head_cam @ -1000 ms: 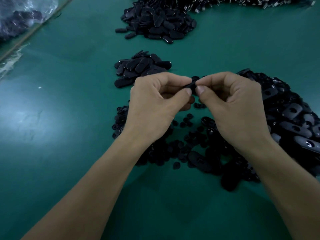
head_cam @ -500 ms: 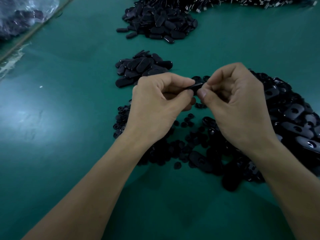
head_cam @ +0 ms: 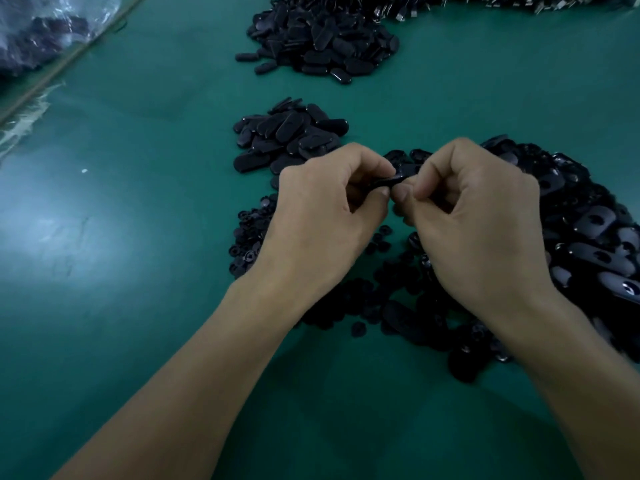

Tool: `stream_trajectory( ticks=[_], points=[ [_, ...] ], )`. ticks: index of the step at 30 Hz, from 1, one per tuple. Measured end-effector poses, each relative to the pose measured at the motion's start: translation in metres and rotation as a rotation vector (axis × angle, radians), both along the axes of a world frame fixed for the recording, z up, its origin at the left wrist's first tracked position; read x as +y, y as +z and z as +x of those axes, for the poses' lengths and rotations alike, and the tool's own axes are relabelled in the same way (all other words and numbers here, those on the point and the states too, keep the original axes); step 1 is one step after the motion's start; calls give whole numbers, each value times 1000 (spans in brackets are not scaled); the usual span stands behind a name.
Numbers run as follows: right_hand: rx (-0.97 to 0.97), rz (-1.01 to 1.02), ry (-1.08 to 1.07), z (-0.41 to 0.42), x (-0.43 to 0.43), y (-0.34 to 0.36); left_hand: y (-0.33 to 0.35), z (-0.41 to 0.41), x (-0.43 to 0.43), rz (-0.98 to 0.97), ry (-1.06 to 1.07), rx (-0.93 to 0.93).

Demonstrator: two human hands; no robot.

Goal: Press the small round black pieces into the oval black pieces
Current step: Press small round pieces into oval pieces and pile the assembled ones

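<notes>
A black oval plastic piece (head_cam: pixel 391 180) is pinched from both ends between the curled thumb and fingers of the left hand (head_cam: pixel 322 206) and the right hand (head_cam: pixel 474 216), above the green table top (head_cam: pixel 138 202). Its middle is hidden by the fingertips. Small round black pieces (head_cam: pixel 247 244) are scattered beneath the hands, partly covered by the wrists. A heap of holed black ovals (head_cam: pixel 595 230) is seen at the right, a small pile of ovals (head_cam: pixel 291 133) just behind the left hand, a larger pile (head_cam: pixel 322 39) farther back, and a clear plastic bag (head_cam: pixel 41 32) at the far left.
</notes>
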State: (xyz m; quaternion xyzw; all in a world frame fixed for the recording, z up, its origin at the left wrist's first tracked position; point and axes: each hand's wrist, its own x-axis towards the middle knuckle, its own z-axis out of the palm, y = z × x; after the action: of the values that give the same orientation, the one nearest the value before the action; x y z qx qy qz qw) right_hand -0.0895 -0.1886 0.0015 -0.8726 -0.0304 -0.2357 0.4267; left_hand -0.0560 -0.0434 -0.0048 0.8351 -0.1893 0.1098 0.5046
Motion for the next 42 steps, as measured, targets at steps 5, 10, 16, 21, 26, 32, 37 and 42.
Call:
stream_trajectory(
  ticks=[5, 10, 16, 21, 26, 32, 37, 42],
  points=[
    [22, -2, 56, -3, 2, 0, -1, 2, 3, 97, 31, -52],
    [33, 46, 102, -1, 1, -1, -2, 5, 5, 99, 53, -15],
    [19, -46, 77, 7, -11, -1, 0, 6, 2, -102, -56, 158],
    [131, 147, 185, 11, -19, 0, 4, 8, 5, -244, -127, 250],
    [151, 219, 207, 12, -20, 0, 5, 8, 7, -300, -129, 292],
    [153, 232, 209, 11, -21, -2, 7, 8, 8, -245, -105, 267],
    [174, 199, 218, 12, -21, -3, 6, 9, 10, -195, -74, 264],
    [164, 183, 190, 11, -19, -2, 5, 8, 9, -217, -77, 256]
  ],
)
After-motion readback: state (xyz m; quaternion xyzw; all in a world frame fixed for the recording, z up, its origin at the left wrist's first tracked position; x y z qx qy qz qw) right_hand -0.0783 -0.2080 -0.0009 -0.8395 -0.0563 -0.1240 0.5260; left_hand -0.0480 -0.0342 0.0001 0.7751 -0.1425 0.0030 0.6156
